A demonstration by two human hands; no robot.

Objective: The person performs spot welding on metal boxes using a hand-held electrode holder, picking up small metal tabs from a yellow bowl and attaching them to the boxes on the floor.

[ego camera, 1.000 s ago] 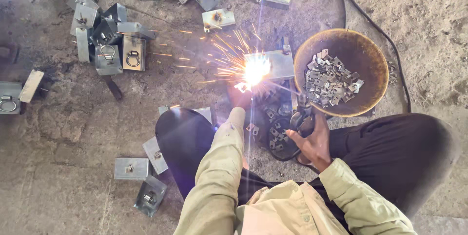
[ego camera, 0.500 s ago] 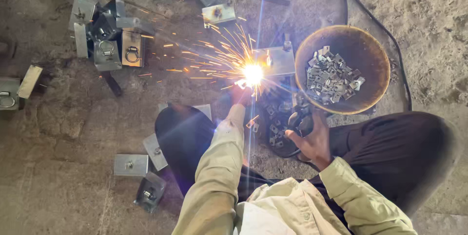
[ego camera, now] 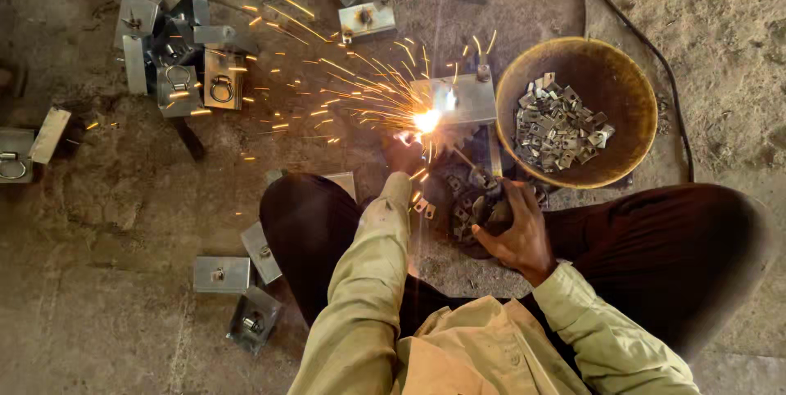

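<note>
A bright welding arc [ego camera: 426,121] burns at the near-left edge of a grey metal box [ego camera: 465,98] on the floor, throwing orange sparks to the left. My left hand [ego camera: 404,154] is right below the arc, its fingers washed out by the glare. My right hand [ego camera: 514,230] grips a dark electrode holder [ego camera: 483,203]. A thin rod [ego camera: 460,158] runs from it up to the arc. Small metal clips [ego camera: 424,207] lie between my hands. My crossed legs in dark trousers frame the spot.
A rusty round pan [ego camera: 630,100] holding several small metal brackets stands at the right. Several metal boxes with ring handles [ego camera: 219,78] are piled at the upper left and top, and more boxes [ego camera: 221,274] lie by my left knee. A black cable [ego camera: 655,59] curves behind the pan.
The arc keeps burning and the spray of sparks has spread wider to the left. Both hands stay in about the same place.
</note>
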